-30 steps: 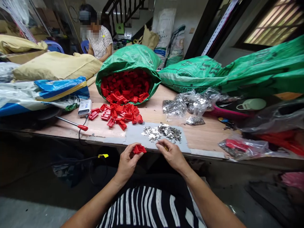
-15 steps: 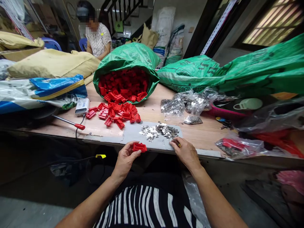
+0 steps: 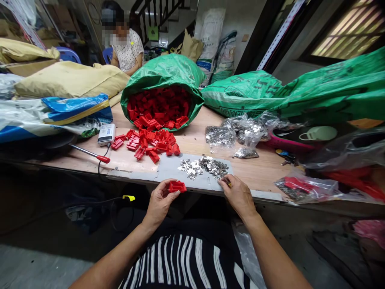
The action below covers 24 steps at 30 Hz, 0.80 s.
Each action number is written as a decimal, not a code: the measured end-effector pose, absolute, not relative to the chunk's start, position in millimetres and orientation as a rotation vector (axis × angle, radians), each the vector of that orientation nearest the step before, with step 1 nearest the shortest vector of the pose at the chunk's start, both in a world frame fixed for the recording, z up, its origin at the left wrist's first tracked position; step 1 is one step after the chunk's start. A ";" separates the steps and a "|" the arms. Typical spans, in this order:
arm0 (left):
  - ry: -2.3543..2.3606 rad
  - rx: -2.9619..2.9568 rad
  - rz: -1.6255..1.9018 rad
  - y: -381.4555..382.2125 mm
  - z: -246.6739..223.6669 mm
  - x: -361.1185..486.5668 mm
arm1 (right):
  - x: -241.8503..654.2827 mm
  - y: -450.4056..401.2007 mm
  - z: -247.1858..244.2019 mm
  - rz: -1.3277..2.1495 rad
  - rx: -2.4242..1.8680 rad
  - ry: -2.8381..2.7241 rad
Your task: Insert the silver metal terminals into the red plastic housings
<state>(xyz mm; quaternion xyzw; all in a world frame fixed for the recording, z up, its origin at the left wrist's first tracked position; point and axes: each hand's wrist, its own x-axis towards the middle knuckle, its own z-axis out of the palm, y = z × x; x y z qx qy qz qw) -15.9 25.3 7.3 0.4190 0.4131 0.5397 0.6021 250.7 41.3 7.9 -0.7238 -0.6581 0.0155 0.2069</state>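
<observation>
Pinched between the thumb and fingers of my left hand [image 3: 161, 200] is a red plastic part [image 3: 177, 186], its hollow side up, just off the table's front edge. My right hand [image 3: 237, 193] is closed at the near edge of the grey mat [image 3: 168, 170], beside a pile of small silvery metal pieces [image 3: 210, 165]. Something small with a yellow bit shows at its fingers, too small to name. Loose red parts [image 3: 147, 144] lie behind the mat on the left, spilling from a green sack [image 3: 167, 70].
Clear bags of metal pieces [image 3: 221, 136] lie right of centre. A red-tipped metal rod [image 3: 90, 153] and a white device [image 3: 106, 134] are at left. More sacks line the back. A person [image 3: 128, 48] sits across the table.
The whole view has shifted slightly, with the table's contents now a little further right. Both hands keep nearly the same pose, and the red part is still in my left hand.
</observation>
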 end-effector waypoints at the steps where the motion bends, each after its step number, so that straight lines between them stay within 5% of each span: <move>1: 0.961 0.980 1.249 25.4 7.2 -16.2 | 251.7 40.8 7.1 0.037 -2.005 -1.842; 8: 0.968 1.085 1.248 25.3 6.9 -16.2 | 252.4 34.4 12.9 0.011 -1.861 -1.702; 15: 1.047 1.370 1.239 22.1 3.6 -13.0 | 205.6 24.3 40.8 0.554 -1.604 -1.668; 24: 1.108 1.823 1.316 19.6 11.2 -15.3 | 159.7 26.6 40.2 0.482 -1.256 -1.928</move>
